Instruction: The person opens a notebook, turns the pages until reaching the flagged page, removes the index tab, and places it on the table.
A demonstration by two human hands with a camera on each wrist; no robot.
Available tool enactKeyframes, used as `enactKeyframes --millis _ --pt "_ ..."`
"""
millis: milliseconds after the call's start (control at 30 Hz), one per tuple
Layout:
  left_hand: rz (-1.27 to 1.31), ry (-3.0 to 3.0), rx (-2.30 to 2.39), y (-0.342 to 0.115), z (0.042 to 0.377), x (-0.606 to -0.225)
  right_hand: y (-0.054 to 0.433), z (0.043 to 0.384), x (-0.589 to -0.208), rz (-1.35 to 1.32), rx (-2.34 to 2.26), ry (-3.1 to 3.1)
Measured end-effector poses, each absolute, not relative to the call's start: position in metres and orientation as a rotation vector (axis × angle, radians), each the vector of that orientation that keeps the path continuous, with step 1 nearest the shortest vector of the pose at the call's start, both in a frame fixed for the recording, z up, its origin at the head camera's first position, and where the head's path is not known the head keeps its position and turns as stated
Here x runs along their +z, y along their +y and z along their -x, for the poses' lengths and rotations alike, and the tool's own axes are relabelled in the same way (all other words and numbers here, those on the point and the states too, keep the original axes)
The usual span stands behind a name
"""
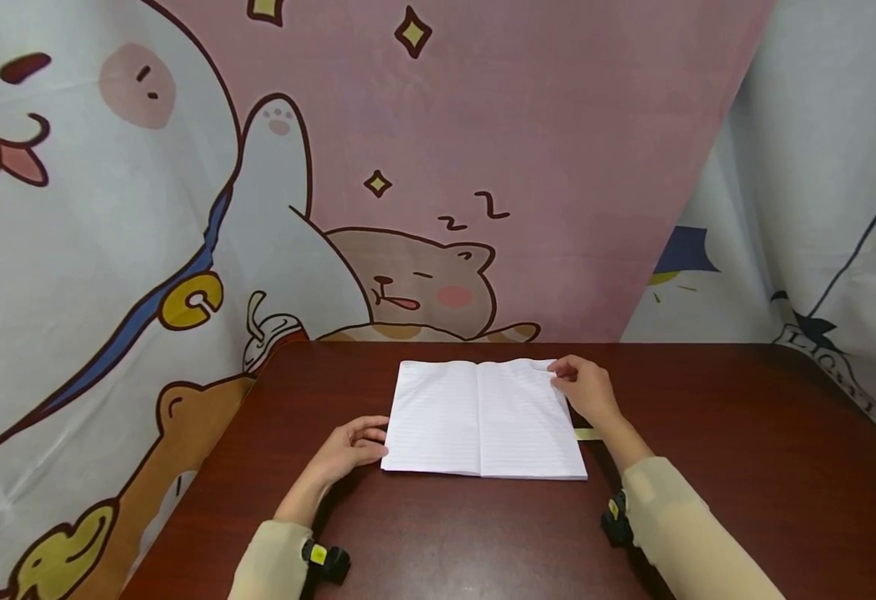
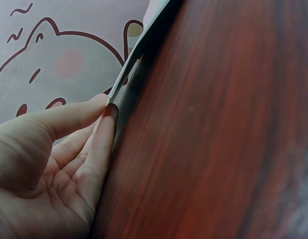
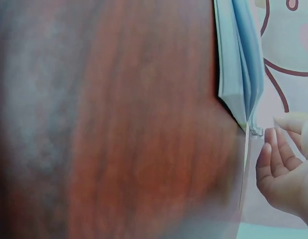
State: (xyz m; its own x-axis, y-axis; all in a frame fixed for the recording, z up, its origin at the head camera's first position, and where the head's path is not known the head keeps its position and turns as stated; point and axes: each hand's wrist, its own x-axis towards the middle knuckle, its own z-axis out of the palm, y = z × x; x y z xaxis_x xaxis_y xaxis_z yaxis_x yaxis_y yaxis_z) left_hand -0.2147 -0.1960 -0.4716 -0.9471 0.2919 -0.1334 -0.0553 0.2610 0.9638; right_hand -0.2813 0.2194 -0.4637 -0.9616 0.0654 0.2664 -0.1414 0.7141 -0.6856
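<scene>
Near the far edge of the tabletop, left fingers pinched the notebook; whether right fingers gripped its corner, I couldn't tell.

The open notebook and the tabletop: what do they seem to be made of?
Notebook: matte paper, it seems, from its thin, ruled white pages. Tabletop: probably wood or veneer with a soft sheen, judging by reddish-brown streaks and hazy reflections, though printed laminate could look similar.
</scene>
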Motion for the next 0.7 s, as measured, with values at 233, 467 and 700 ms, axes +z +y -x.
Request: enactKeyframes --millis 233,467,700 --pt "-0.216 2.262 1.732 -0.1955 0.2147 -0.4706 0.2150 0.2795 -0.4593 0.015 1.178 -2.606" --pt "-0.215 2.272 1.724 -0.1956 0.2153 -0.4712 0.2112 0.2759 -0.4550 0.051 1.245 -2.537" --pt "-0.225 2.274 1.724 -0.1959 0.2148 -0.4710 0.2114 0.2738 -0.4557 -0.016 1.180 -2.514"
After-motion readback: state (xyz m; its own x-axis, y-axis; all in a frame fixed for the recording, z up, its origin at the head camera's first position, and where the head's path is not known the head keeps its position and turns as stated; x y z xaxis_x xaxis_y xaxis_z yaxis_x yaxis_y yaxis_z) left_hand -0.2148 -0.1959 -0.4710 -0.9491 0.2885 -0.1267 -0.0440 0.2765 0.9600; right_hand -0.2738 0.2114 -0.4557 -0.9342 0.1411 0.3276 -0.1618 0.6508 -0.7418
